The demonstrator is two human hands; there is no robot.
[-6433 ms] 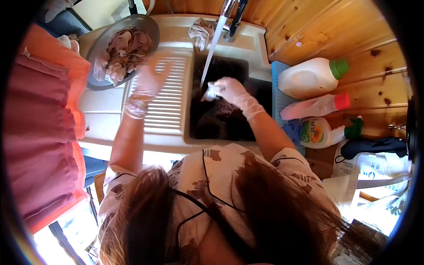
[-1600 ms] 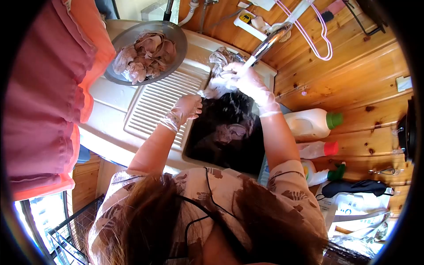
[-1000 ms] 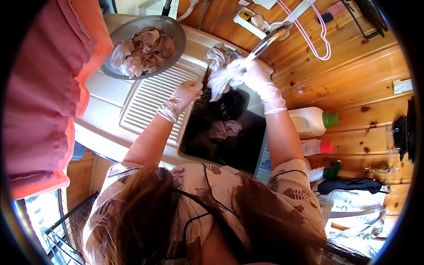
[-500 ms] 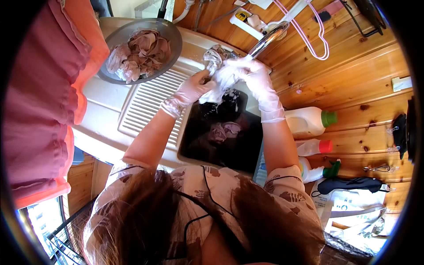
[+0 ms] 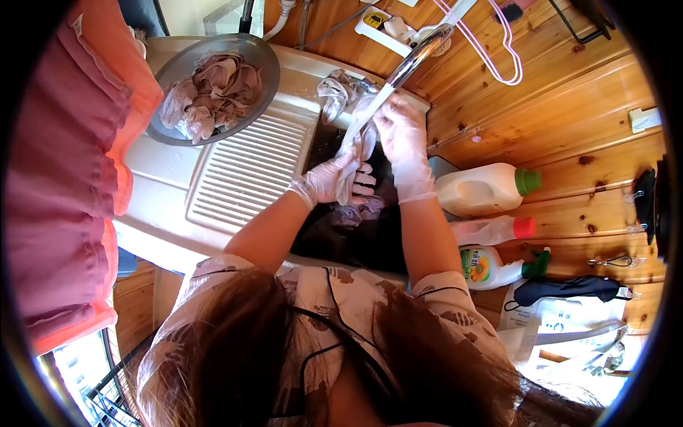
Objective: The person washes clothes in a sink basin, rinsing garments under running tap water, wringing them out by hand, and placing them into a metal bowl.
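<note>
Both my hands wear thin translucent gloves and hold a wet whitish cloth (image 5: 367, 139) stretched beneath the tap (image 5: 421, 57). White water runs from its spout onto the cloth. My right hand (image 5: 403, 135) grips the upper end, fingers curled close by the stream. Lower down, my left hand (image 5: 329, 179) supports the trailing end across its palm, fingers spread beyond it. Below them is the dark sink basin (image 5: 341, 245), where a crumpled pinkish cloth (image 5: 352, 213) lies. Another wet cloth (image 5: 339, 91) is bunched on the rim behind the basin.
A metal bowl (image 5: 272, 78) of crumpled cloths stands left of the ribbed drainboard (image 5: 242, 174). Along the right wall are a green-capped jug (image 5: 480, 188), a red-capped bottle (image 5: 491, 230) and a spray bottle (image 5: 487, 267). Pink hangers (image 5: 509, 57) hang above; a pink curtain (image 5: 64, 178) is left.
My left hand has come down over the basin and turned, its fingers spreading. The cloth, bunched between my hands before, is now drawn out lengthwise under the water. My right hand stays near the tap.
</note>
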